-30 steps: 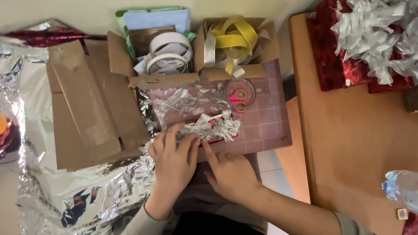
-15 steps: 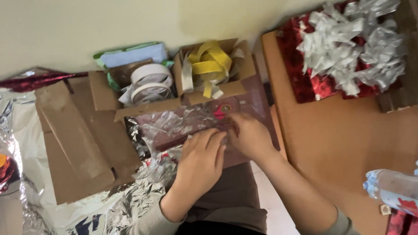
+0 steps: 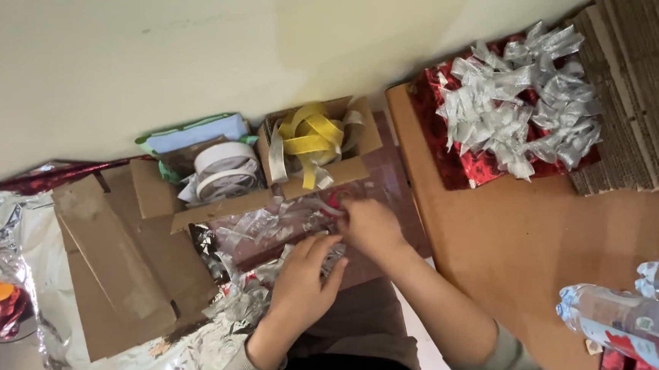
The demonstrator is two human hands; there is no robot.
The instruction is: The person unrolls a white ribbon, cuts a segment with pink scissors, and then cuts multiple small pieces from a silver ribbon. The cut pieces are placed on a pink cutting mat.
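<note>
On the lap, the left hand (image 3: 304, 282) lies open, pressing crinkled silver foil (image 3: 266, 231). The right hand (image 3: 369, 225) pinches red-handled scissors (image 3: 333, 206) beside the cardboard box (image 3: 346, 167).

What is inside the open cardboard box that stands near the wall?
The cardboard box holds loops of yellow ribbon with a grey strip at one side. The ribbon covers the bottom of the box, so nothing below it can be seen.

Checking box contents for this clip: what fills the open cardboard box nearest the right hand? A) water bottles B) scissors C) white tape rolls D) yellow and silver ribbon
D: yellow and silver ribbon lies looped in the box just beyond the right hand.
</note>
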